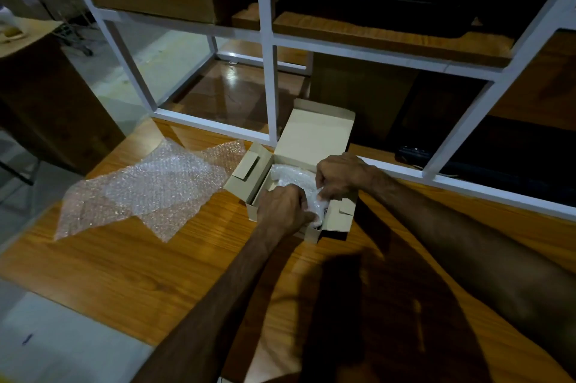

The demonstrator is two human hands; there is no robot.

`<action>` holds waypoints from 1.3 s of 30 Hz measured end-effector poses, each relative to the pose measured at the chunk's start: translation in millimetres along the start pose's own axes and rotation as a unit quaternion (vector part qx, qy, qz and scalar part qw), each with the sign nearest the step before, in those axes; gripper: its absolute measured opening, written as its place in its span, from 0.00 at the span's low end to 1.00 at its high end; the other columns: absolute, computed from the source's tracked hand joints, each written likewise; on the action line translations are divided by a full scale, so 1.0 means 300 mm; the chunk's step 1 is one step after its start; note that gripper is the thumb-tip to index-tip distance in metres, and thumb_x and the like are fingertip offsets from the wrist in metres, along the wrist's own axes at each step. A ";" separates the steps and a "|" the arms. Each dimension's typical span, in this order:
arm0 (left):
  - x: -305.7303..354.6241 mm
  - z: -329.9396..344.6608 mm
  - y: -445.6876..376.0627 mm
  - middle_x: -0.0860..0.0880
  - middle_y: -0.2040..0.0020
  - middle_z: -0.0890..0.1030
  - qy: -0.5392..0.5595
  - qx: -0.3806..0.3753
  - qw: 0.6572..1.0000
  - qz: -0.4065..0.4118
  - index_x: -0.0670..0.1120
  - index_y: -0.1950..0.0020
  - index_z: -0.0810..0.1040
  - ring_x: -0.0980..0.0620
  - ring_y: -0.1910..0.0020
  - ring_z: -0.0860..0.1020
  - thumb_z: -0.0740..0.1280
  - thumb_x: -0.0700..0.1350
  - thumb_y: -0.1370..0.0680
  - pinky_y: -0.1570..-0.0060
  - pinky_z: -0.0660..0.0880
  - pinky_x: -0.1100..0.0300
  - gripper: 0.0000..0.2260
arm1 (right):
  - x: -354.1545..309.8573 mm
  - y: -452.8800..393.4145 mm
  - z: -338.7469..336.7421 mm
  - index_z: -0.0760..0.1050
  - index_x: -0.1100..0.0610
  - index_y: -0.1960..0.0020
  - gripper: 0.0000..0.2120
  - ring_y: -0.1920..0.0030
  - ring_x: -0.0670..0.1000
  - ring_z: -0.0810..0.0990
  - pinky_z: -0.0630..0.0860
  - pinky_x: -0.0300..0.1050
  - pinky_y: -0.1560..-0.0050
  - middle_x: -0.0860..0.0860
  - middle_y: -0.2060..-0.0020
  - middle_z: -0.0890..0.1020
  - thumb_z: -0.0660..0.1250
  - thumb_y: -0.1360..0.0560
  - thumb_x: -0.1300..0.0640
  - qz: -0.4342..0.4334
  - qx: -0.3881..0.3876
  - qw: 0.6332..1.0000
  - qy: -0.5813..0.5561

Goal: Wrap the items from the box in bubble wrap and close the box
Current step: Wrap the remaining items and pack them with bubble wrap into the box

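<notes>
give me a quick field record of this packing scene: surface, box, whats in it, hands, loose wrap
surface: wooden table
box: small cardboard box, lid open and standing up at the back
contents: wrapped bundle inside the box; the item under the wrap cannot be made out
left hand: left hand grips the bundle at the box's near end
right hand: right hand pinches the wrap from the right
loose wrap: bubble wrap sheet lying flat on the table, left of the box

One open box (314, 136); one wrapped bundle (293, 178) inside; one loose bubble wrap sheet (149, 189); two hands.
</notes>
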State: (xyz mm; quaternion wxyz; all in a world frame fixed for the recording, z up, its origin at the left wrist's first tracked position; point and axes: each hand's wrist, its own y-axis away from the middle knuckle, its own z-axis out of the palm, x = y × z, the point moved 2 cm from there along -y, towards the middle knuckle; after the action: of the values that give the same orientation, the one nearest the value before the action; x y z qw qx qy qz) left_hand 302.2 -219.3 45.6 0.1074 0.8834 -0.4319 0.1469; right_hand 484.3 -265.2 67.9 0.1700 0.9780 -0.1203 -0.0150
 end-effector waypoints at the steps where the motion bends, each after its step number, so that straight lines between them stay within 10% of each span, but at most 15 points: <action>1: 0.001 -0.005 -0.002 0.50 0.52 0.86 -0.016 0.007 1.000 -0.003 0.51 0.49 0.83 0.50 0.51 0.83 0.78 0.63 0.29 0.42 0.78 0.51 0.18 | -0.008 -0.007 0.000 0.85 0.47 0.58 0.12 0.56 0.45 0.83 0.68 0.45 0.61 0.41 0.64 0.85 0.75 0.31 0.39 0.000 0.009 1.000 0.009; 18: 0.063 0.012 -0.018 0.46 0.44 0.85 -0.110 -0.025 0.989 -0.093 0.48 0.39 0.79 0.44 0.41 0.82 0.72 0.64 0.25 0.25 0.63 0.42 0.24 | -0.095 -0.004 0.056 0.77 0.53 0.42 0.23 0.44 0.56 0.81 0.75 0.53 0.42 0.53 0.47 0.83 0.77 0.29 0.41 0.054 0.059 0.991 0.106; 25: 0.036 0.038 0.057 0.49 0.54 0.86 -0.045 0.052 0.998 0.000 0.49 0.49 0.84 0.48 0.52 0.81 0.67 0.59 0.19 0.38 0.71 0.48 0.15 | -0.029 0.034 -0.019 0.84 0.48 0.49 0.09 0.45 0.50 0.82 0.77 0.47 0.50 0.48 0.48 0.86 0.74 0.26 0.60 0.044 0.003 0.998 -0.043; 33: -0.002 -0.006 0.046 0.50 0.48 0.87 -0.099 -0.008 0.987 0.123 0.54 0.48 0.88 0.46 0.42 0.78 0.70 0.49 0.20 0.37 0.71 0.47 0.07 | -0.044 0.041 0.016 0.82 0.49 0.52 0.10 0.48 0.51 0.81 0.79 0.49 0.50 0.47 0.52 0.85 0.75 0.28 0.62 0.036 0.050 0.998 -0.014; 39: -0.012 -0.021 -0.040 0.48 0.62 0.83 0.012 -0.081 0.994 0.070 0.49 0.63 0.79 0.46 0.59 0.79 0.73 0.46 0.26 0.59 0.73 0.56 0.07 | -0.050 0.028 -0.004 0.86 0.49 0.48 0.08 0.46 0.50 0.83 0.75 0.45 0.52 0.46 0.51 0.87 0.77 0.27 0.55 0.022 0.015 1.000 0.014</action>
State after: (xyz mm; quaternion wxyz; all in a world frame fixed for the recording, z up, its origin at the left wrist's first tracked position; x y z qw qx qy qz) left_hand 308.5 -207.4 49.5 0.1731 0.8374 -0.5020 0.1292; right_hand 467.9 -268.7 71.7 0.1574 0.9777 -0.1392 0.0042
